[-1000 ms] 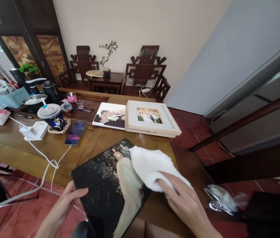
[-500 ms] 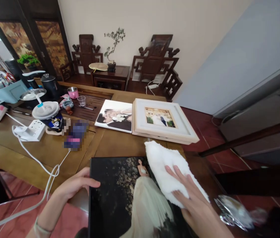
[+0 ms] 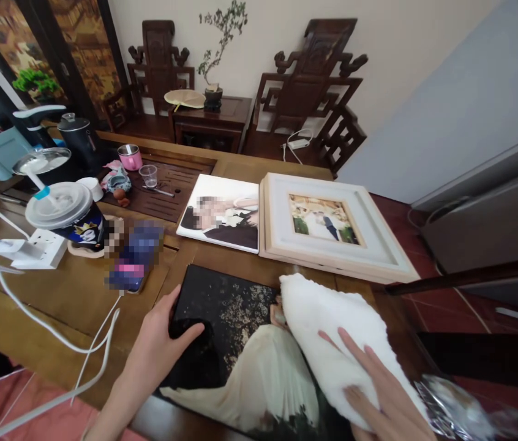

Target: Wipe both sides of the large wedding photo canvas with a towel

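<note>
A dark photo panel [image 3: 204, 349] showing a figure in a long pale gown lies at the near edge of the table, turned slightly clockwise. My left hand [image 3: 162, 343] grips its left edge, thumb on the front face and fingers along the side. A white cloth [image 3: 327, 331] covers the panel's upper right part and hangs past its right edge. On that cloth is my right hand [image 3: 373, 392], its fingers pressing into the folds. The panel's right side is hidden by the cloth.
Beyond the panel lie a smaller photo panel [image 3: 236, 240] and stacked pale wood frames [image 3: 381, 236]. Leftward are a phone [image 3: 137, 257] with a white cable, a lidded drink cup [image 3: 68, 214], a power strip [image 3: 48, 248] and a pink mug [image 3: 130, 158]. Clear plastic wrap [image 3: 456, 407] sits at right.
The photo panel has turned clockwise, its top left corner now farther from me. My left hand has moved forward and right with it. My right hand and the cloth have shifted right and nearer.
</note>
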Demonstrator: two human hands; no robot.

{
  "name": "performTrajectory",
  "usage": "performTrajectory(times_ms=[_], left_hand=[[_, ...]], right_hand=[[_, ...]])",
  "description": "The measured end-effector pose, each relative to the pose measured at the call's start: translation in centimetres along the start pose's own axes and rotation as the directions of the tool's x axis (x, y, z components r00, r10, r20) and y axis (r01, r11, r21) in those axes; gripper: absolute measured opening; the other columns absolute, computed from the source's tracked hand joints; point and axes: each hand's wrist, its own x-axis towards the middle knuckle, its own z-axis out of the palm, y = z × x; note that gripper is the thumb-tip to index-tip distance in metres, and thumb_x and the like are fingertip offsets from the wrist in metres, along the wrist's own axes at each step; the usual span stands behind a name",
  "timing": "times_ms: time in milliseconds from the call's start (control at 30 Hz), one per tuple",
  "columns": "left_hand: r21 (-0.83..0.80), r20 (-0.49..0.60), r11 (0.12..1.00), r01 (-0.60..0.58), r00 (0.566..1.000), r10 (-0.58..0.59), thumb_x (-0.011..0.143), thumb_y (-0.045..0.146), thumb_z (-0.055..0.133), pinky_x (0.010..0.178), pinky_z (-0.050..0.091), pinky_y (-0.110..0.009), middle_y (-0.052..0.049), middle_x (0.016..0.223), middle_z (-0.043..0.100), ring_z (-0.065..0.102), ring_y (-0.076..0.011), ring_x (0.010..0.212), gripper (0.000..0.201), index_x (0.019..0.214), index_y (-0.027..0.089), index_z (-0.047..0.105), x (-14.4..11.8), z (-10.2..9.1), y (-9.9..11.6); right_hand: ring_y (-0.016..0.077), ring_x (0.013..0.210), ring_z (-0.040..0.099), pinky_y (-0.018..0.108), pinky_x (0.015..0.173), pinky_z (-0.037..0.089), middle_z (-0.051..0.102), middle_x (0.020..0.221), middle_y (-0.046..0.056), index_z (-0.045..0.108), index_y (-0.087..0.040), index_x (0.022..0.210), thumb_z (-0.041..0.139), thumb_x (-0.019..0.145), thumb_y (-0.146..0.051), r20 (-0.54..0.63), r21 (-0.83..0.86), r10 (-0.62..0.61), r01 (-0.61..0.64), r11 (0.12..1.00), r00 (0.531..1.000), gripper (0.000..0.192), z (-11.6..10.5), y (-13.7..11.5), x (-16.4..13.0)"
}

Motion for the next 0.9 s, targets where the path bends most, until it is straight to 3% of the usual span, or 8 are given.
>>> performTrajectory(times_ms=[100, 267, 400, 567, 733, 900], left_hand=[[0.009, -0.037, 1.0, 0.013, 0.999, -0.012, 0.064, 0.03, 0.078, 0.094, 0.043, -0.038, -0.01, 0.11, 0.067, 0.059, -0.0321, 0.108, 0.061, 0.122, 0.021, 0.062, 0.2, 0.0, 0.5], [0.03, -0.032, 0.999, 0.019, 0.999, -0.018, 0.066, 0.032, 0.077, 0.094, 0.042, -0.037, -0.01, 0.107, 0.065, 0.058, -0.0328, 0.105, 0.06, 0.123, 0.022, 0.061, 0.0, 0.2, 1.0], [0.234, -0.02, 0.97, -0.072, 0.997, 0.079, 0.075, 0.037, 0.067, 0.096, 0.042, -0.042, -0.01, 0.118, 0.058, 0.056, -0.0327, 0.11, 0.06, 0.131, 0.024, 0.052, -0.6, 0.6, 0.2], [0.477, -0.001, 0.859, -0.187, 0.977, 0.214, 0.087, 0.04, 0.052, 0.095, 0.046, -0.045, -0.01, 0.124, 0.05, 0.054, -0.029, 0.113, 0.062, 0.144, 0.026, 0.032, -1.3, 1.2, -0.8], [0.562, -0.005, 0.798, -0.219, 0.964, 0.268, 0.089, 0.041, 0.049, 0.091, 0.05, -0.046, -0.011, 0.118, 0.047, 0.056, -0.0273, 0.106, 0.062, 0.145, 0.025, 0.028, -1.4, 1.3, -0.8], [0.582, -0.021, 0.765, -0.275, 0.936, 0.352, 0.088, 0.039, 0.053, 0.092, 0.05, -0.046, -0.013, 0.129, 0.039, 0.054, -0.0269, 0.109, 0.062, 0.144, 0.026, 0.031, -1.6, 1.2, -0.8]], right_hand=[[0.0338, 0.139, 0.026, 0.061, 0.11, 0.031, 0.027, 0.154, 0.005, 0.053, -0.021, 0.086, 0.041, 0.072, 0.002, -0.016, 0.014, 0.051, -0.05, 0.999, 0.999, 0.029, -0.1, 0.6, 0.7], [0.0358, 0.139, 0.025, 0.069, 0.106, 0.029, 0.042, 0.146, 0.006, 0.058, -0.021, 0.08, 0.038, 0.07, 0.003, 0.082, 0.023, 0.039, -0.041, 0.999, 0.996, 0.033, 0.9, 1.2, 0.8], [0.0343, 0.14, 0.024, 0.068, 0.107, 0.026, 0.044, 0.145, 0.006, 0.06, -0.02, 0.079, 0.037, 0.069, 0.003, 0.099, 0.019, 0.053, -0.055, 0.998, 0.994, 0.034, 1.3, 1.2, 0.6], [0.0358, 0.14, 0.022, 0.066, 0.11, 0.022, 0.039, 0.148, 0.006, 0.059, -0.018, 0.079, 0.037, 0.069, 0.005, 0.094, 0.036, 0.053, -0.056, 0.998, 0.994, 0.033, 1.1, 0.9, 0.8], [0.0363, 0.14, 0.022, 0.065, 0.111, 0.019, 0.037, 0.149, 0.005, 0.057, -0.018, 0.08, 0.036, 0.072, 0.006, 0.045, 0.082, 0.071, -0.074, 0.994, 0.996, 0.033, 1.2, 0.6, 1.0], [0.0348, 0.14, 0.023, 0.064, 0.112, 0.018, 0.04, 0.148, 0.004, 0.058, -0.018, 0.081, 0.036, 0.074, 0.006, 0.023, 0.101, 0.089, -0.091, 0.991, 0.996, 0.033, 1.2, 0.6, 1.4]])
